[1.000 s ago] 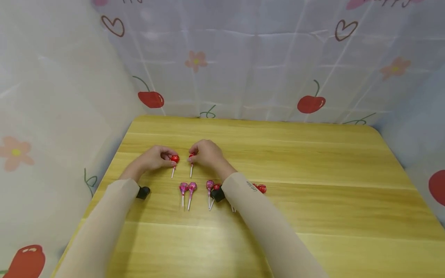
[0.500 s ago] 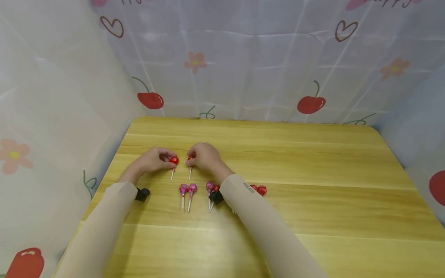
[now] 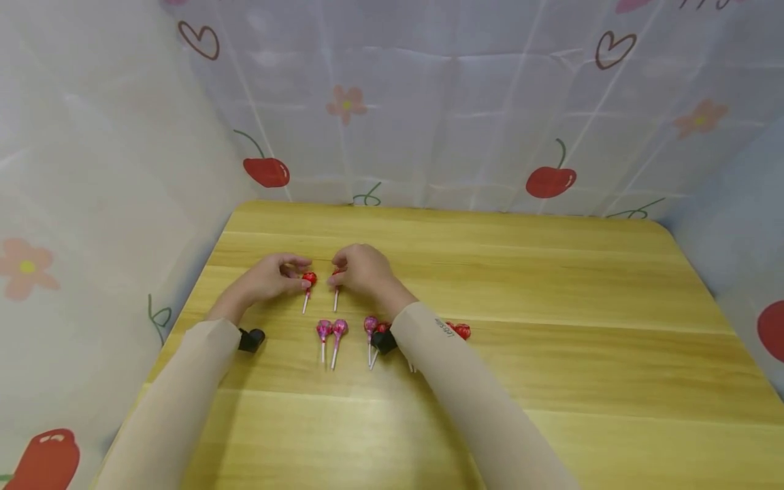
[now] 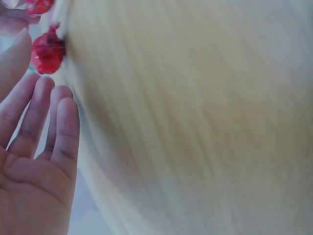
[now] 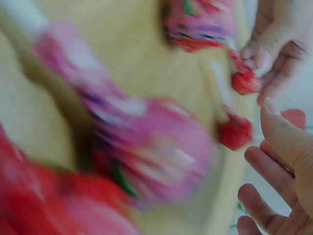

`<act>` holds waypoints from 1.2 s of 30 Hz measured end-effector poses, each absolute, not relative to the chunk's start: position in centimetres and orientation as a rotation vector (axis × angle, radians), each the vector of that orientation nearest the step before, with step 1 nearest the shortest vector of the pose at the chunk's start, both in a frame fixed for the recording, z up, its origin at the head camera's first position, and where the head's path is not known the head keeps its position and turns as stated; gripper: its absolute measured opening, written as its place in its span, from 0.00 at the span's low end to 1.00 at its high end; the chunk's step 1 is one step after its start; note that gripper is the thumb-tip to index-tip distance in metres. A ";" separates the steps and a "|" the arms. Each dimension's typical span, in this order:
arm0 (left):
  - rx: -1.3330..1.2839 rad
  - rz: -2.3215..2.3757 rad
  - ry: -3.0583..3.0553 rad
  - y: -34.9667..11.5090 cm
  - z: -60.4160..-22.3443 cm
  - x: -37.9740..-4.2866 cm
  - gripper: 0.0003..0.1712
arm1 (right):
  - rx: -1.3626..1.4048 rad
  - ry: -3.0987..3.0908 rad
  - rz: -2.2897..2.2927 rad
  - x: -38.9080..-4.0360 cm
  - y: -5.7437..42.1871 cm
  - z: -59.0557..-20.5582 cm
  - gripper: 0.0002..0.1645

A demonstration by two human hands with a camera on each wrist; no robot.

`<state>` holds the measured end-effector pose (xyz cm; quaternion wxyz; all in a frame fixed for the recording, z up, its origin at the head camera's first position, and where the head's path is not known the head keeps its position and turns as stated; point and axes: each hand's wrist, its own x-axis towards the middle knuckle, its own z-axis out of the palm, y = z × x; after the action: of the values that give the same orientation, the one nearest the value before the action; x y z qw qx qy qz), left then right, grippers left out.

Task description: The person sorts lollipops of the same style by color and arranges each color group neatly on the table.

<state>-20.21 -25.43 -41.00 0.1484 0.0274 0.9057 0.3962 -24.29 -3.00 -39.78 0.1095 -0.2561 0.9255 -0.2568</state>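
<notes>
Two red-wrapped lollipops lie on the table's left half, sticks toward the person. Beside the left lollipop (image 3: 309, 278) is my left hand (image 3: 265, 278); in the left wrist view its fingers are extended, with the red candy head (image 4: 47, 55) just past the fingertips. My right hand (image 3: 367, 272) hovers over the other red lollipop (image 3: 335, 299), partly covering its head in the head view. From the right wrist, thumb and fingers (image 5: 266, 169) spread apart near that lollipop (image 5: 236, 132), nothing gripped between them.
Nearer the person lie two pink lollipops (image 3: 331, 329), then another pink one (image 3: 370, 325) and a red one (image 3: 382, 327) partly behind the right wrist's black camera (image 3: 384, 341). More red lollipops (image 3: 461, 331) show past the right sleeve. Patterned curtains border the wooden table (image 3: 551, 286).
The fingers of both hands have loosened from the two red lollipops, which stay lying in about the same spots. The other lollipops have not moved.
</notes>
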 end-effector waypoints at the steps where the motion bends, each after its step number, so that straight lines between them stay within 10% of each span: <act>1: 0.068 1.161 2.605 -25.5 -40.8 -20.2 0.29 | -0.743 2.719 -0.778 -24.4 -2.8 -39.4 0.25; 18: 0.281 1.432 2.692 -21.6 -37.8 -18.3 0.29 | -0.545 2.558 -1.459 -24.5 7.0 -34.9 0.25; 36: 0.693 0.904 2.653 -11.6 -40.4 -15.6 0.25 | -0.800 2.500 -1.086 -19.4 13.1 -40.7 0.22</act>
<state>-15.55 -11.62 -40.39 0.1269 0.2381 0.9115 0.3104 -19.36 13.09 -40.66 0.1501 -0.2783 0.8701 -0.3780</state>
